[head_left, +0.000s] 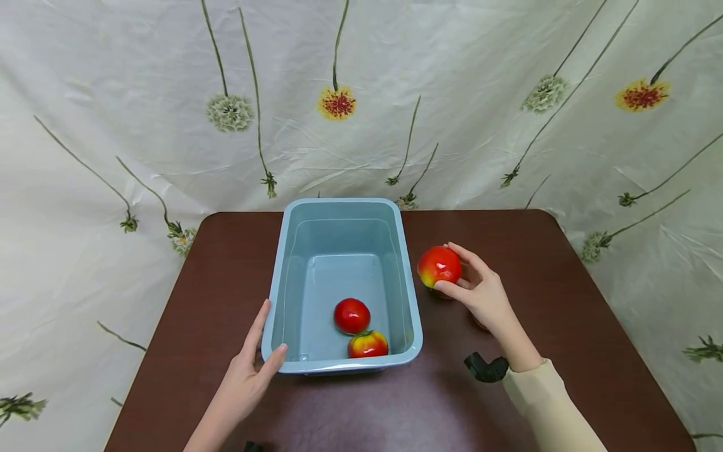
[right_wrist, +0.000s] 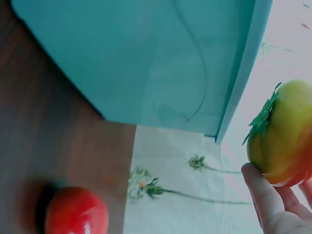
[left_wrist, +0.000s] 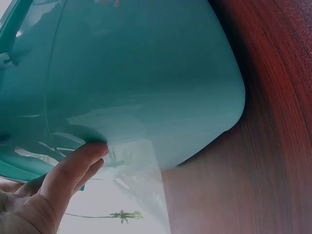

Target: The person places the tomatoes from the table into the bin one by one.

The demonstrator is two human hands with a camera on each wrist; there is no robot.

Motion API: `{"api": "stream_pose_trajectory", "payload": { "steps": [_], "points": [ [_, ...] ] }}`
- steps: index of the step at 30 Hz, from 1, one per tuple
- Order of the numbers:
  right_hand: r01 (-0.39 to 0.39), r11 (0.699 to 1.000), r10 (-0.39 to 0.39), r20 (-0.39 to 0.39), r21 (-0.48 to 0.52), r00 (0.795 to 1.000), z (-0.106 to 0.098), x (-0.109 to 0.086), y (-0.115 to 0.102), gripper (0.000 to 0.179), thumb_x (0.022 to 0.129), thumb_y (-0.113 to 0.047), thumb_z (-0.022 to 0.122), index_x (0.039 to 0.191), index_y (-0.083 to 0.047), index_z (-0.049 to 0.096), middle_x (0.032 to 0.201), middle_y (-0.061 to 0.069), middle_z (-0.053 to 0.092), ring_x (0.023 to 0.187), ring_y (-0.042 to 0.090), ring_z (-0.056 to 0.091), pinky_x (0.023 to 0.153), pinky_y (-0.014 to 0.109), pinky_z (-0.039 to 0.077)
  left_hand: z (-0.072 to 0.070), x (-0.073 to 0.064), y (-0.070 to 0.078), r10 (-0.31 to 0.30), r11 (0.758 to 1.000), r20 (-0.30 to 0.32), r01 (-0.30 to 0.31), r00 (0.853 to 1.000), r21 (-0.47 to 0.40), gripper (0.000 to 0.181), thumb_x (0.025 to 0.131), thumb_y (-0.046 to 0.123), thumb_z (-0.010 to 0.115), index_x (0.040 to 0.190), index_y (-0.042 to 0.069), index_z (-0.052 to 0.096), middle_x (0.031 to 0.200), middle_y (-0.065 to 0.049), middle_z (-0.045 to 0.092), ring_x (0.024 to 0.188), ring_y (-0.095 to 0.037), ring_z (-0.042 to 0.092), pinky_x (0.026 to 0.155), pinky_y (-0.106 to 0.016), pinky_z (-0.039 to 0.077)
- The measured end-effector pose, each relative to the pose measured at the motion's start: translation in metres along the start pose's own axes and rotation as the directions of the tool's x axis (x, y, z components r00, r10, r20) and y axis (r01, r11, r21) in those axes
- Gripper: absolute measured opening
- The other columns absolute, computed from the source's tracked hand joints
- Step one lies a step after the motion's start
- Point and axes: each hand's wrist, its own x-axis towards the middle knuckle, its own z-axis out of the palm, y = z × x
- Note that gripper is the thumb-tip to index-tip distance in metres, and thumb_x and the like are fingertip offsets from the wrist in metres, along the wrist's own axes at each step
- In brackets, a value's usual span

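Observation:
My right hand (head_left: 486,295) pinches a red-and-yellow tomato (head_left: 439,266) between thumb and fingers, raised beside the basin's right wall. In the right wrist view this tomato (right_wrist: 285,131) shows its green leafy top. A light blue plastic basin (head_left: 292,251) stands on the table; inside, near its front, lie a red tomato (head_left: 352,316) and a red-and-yellow tomato (head_left: 368,344). My left hand (head_left: 246,370) rests at the basin's front left corner, thumb and fingers spread. In the left wrist view its extended fingers (left_wrist: 73,170) touch the outer wall.
Another red tomato (right_wrist: 76,210) lies on the dark wooden table (head_left: 226,263) right of the basin, mostly hidden by my right hand in the head view. A black object (head_left: 486,367) shows beside my right wrist. Behind the table hangs a flower-print cloth (head_left: 452,75).

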Motion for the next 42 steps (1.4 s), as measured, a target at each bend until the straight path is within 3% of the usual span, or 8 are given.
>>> {"api": "stream_pose_trajectory", "payload": {
  "steps": [14, 17, 23, 33, 37, 42],
  "points": [
    [0.005, 1.0, -0.008, 0.127, 0.022, 0.992, 0.025, 0.033, -0.024, 0.068, 0.085, -0.014, 0.077, 0.146, -0.017, 0.047, 0.141, 0.01, 0.052, 0.117, 0.034, 0.061, 0.088, 0.03, 0.055, 0.0, -0.001, 0.0, -0.008, 0.999, 0.001, 0.008, 1.0, -0.036, 0.077, 0.102, 0.027, 0.055, 0.159, 0.035, 0.005, 0.161, -0.017, 0.024, 0.131, -0.036, 0.048, 0.092, -0.034, 0.052],
    [0.031, 0.999, -0.035, 0.156, 0.025, 0.987, 0.033, 0.038, -0.026, 0.07, 0.084, -0.013, 0.079, 0.146, -0.015, 0.047, 0.141, 0.009, 0.052, 0.119, 0.033, 0.06, 0.093, 0.039, 0.054, 0.0, -0.001, -0.001, -0.01, 0.999, -0.001, 0.009, 1.0, -0.036, 0.077, 0.102, 0.027, 0.055, 0.159, 0.035, 0.005, 0.161, -0.018, 0.024, 0.132, -0.036, 0.048, 0.092, -0.035, 0.052],
    [0.132, 0.987, -0.109, 0.222, -0.091, 0.969, 0.049, 0.052, -0.029, 0.073, 0.081, -0.018, 0.083, 0.145, -0.013, 0.048, 0.142, 0.008, 0.051, 0.119, 0.031, 0.059, 0.095, 0.046, 0.052, 0.0, -0.001, -0.001, -0.023, 0.999, -0.002, 0.023, 1.0, -0.031, 0.077, 0.102, 0.029, 0.055, 0.159, 0.036, 0.004, 0.161, -0.018, 0.025, 0.131, -0.037, 0.049, 0.091, -0.036, 0.052],
    [0.327, 0.896, -0.223, 0.331, -0.3, 0.917, 0.063, 0.06, -0.03, 0.074, 0.075, -0.021, 0.087, 0.14, -0.01, 0.053, 0.137, 0.009, 0.054, 0.12, 0.027, 0.055, 0.095, 0.044, 0.053, 0.001, 0.0, -0.001, -0.036, 0.999, -0.001, 0.036, 0.999, -0.016, 0.077, 0.102, 0.029, 0.055, 0.158, 0.037, 0.004, 0.16, -0.02, 0.024, 0.131, -0.038, 0.048, 0.09, -0.038, 0.053],
    [0.378, 0.84, -0.233, 0.371, -0.389, 0.899, 0.066, 0.06, -0.031, 0.075, 0.076, -0.023, 0.086, 0.141, -0.01, 0.052, 0.142, 0.01, 0.051, 0.125, 0.03, 0.053, 0.091, 0.046, 0.055, 0.0, 0.0, -0.001, -0.032, 0.999, -0.001, 0.032, 0.999, -0.011, 0.078, 0.102, 0.029, 0.055, 0.159, 0.037, 0.003, 0.161, -0.02, 0.024, 0.132, -0.039, 0.047, 0.091, -0.039, 0.052],
    [0.403, 0.797, -0.21, 0.419, -0.45, 0.883, 0.069, 0.06, -0.032, 0.075, 0.078, -0.022, 0.085, 0.143, -0.01, 0.051, 0.146, 0.01, 0.047, 0.129, 0.03, 0.051, 0.092, 0.044, 0.055, 0.0, 0.0, -0.001, -0.021, 1.0, -0.004, 0.021, 1.0, -0.014, 0.078, 0.101, 0.027, 0.056, 0.159, 0.033, 0.003, 0.159, -0.021, 0.026, 0.13, -0.038, 0.049, 0.089, -0.037, 0.053]
  ]
}}
